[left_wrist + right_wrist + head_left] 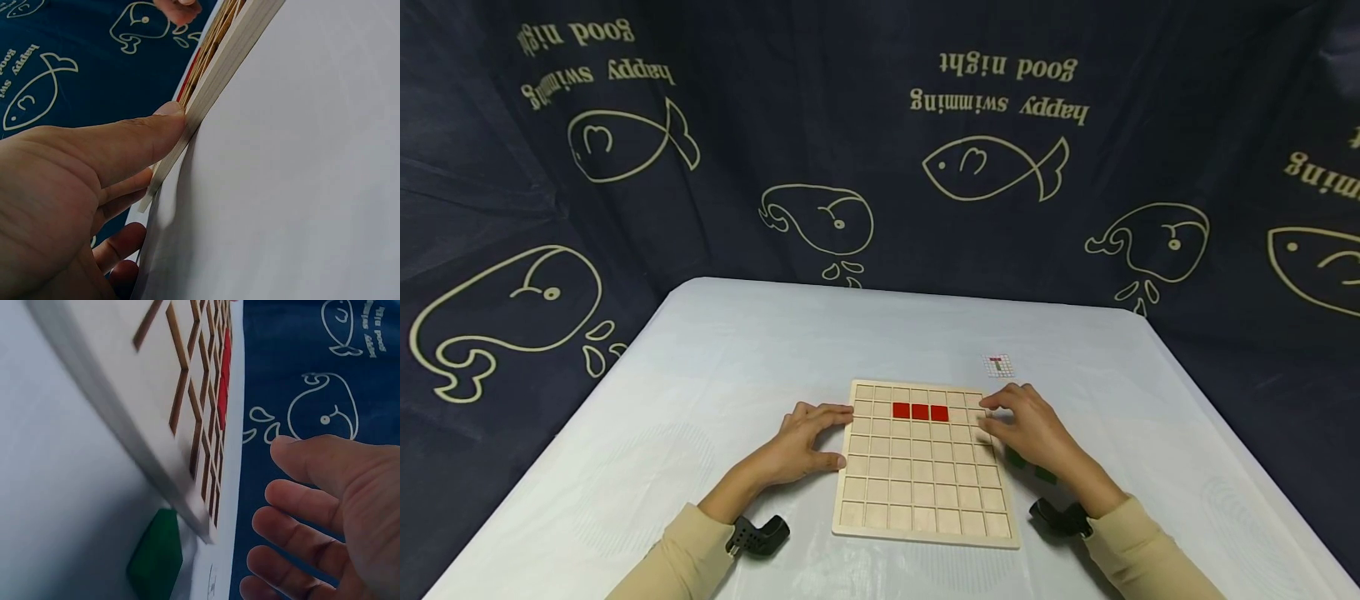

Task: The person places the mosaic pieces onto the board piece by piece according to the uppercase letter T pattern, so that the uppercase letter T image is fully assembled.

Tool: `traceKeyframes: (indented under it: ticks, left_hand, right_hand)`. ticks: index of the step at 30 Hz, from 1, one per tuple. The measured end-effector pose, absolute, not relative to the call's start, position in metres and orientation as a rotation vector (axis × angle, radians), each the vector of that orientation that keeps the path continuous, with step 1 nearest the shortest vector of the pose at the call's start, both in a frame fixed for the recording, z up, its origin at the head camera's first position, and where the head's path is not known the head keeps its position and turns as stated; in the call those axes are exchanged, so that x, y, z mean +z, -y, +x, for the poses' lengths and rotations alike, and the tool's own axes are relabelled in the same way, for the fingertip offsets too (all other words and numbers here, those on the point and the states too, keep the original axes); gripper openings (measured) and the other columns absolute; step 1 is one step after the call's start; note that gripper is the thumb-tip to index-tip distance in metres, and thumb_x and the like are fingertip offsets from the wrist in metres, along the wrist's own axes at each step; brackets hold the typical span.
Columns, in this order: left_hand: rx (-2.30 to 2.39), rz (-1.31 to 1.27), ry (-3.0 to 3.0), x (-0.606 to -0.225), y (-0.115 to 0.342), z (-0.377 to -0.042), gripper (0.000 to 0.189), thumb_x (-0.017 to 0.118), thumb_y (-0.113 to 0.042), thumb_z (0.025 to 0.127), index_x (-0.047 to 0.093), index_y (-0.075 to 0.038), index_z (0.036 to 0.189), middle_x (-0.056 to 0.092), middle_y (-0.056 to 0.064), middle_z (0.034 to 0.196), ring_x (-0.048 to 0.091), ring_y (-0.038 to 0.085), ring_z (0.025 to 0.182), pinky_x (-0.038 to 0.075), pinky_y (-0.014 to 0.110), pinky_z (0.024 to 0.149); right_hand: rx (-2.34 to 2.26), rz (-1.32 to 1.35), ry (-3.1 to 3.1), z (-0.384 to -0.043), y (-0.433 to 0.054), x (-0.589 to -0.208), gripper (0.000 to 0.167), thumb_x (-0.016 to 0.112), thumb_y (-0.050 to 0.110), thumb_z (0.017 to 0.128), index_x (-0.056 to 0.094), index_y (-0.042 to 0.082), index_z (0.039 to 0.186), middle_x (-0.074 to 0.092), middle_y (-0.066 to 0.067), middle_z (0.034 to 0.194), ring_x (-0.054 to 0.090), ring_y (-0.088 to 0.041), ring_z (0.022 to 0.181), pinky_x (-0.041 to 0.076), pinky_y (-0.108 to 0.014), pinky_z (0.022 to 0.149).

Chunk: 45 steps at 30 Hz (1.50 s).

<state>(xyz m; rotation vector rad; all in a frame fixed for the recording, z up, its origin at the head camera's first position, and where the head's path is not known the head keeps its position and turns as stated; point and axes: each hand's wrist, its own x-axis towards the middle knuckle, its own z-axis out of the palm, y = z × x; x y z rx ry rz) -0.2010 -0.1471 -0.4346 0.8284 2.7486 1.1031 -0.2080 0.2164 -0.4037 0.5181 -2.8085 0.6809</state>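
A wooden grid board (910,471) lies on the table, its squares divided by raised strips. Three red square tiles (920,412) sit side by side in its second row from the far edge. At the board's left edge, my left hand (793,446) touches the rim with thumb and fingertips; the thumb (140,144) is against the rim in the left wrist view. My right hand (1033,429) hovers over the right rim, thumb and fingers apart, holding nothing. Green tiles (1045,474) lie beside the board, partly hidden beneath the right hand; one green tile (156,556) shows larger in the right wrist view.
Beyond the board's far right corner lies a small printed grid card (998,366) with a red and green T-shaped pattern. A white cloth covers the table (760,333). Behind it hangs a dark blue curtain (880,108) with fish and whale drawings.
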Motion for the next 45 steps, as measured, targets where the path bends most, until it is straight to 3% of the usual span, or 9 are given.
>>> traceKeyframes:
  ticks: [27, 45]
  left_hand:
    - [1.11, 0.827, -2.755, -0.435, 0.147, -0.201, 0.062, 0.076, -0.03, 0.076, 0.055, -0.014, 0.132, 0.047, -0.003, 0.144, 0.035, 0.014, 0.107, 0.024, 0.031, 0.083]
    - [1.102, 0.822, -2.759, -0.435, 0.147, -0.201, 0.062, 0.076, -0.031, 0.076, 0.055, -0.015, 0.132, 0.046, -0.005, 0.144, 0.035, 0.014, 0.107, 0.024, 0.031, 0.083]
  right_hand:
    - [0.586, 0.422, 2.826, -0.182, -0.245, -0.416, 0.024, 0.075, 0.022, 0.078, 0.072, 0.011, 0.098, 0.064, 0.0, 0.093, 0.051, -0.017, 0.089, 0.043, -0.038, 0.075]
    - [0.505, 0.403, 2.843, -0.171, -0.251, -0.423, 0.023, 0.079, 0.024, 0.073, 0.072, 0.014, 0.092, 0.057, 0.005, 0.081, 0.041, -0.011, 0.078, 0.033, -0.027, 0.064]
